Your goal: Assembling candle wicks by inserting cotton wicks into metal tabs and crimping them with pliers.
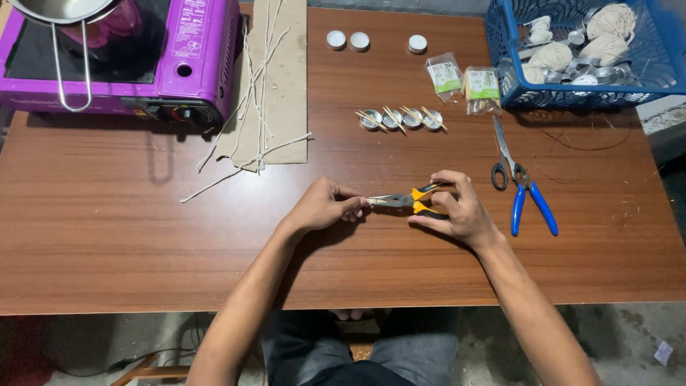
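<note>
Gripping yellow-handled pliers [411, 201] above mid-desk [143, 243]: right hand [457, 211], fingers closed round handles. Left hand [325, 205], fingers pinched at plier tip; item held too small to tell. Blue-handled pliers [532, 204], scissors [502, 154] just right.

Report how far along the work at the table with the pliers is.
Done: four metal cups sit in a row with sticks laid across them. In hand: the right hand grips the yellow-handled pliers, and the left hand pinches something small at their tip, too small to identify. Left: three white tealights and the blue basket of empty cups and string balls sit untouched.
</note>
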